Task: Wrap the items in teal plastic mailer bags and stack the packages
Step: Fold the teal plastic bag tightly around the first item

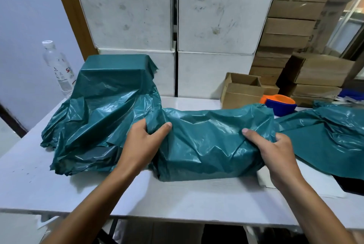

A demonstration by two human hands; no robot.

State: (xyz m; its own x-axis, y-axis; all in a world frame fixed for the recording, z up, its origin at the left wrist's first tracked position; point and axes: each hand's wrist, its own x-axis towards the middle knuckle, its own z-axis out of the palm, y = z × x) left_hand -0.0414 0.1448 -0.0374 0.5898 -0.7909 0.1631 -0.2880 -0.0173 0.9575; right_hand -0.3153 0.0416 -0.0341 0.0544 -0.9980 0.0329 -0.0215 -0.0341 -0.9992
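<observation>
A bulky package in a teal mailer bag (206, 145) lies across the middle of the white table (177, 200). My left hand (143, 141) pinches the loose plastic at its left end, thumb on top. My right hand (275, 153) grips the bunched plastic at its right end. The item inside is hidden by the bag. To the left rises a stack of wrapped teal packages (106, 101), its top one box-shaped, with crumpled plastic spilling down to the table. More teal bags (327, 131) lie flat at the right.
A clear water bottle (59, 66) stands at the back left. An open cardboard box (242, 90) and an orange-and-blue tape dispenser (279, 103) sit behind the package. White crates (216, 17) and stacked cardboard boxes (295, 26) line the back. White sheets (307, 182) lie under the bags at right.
</observation>
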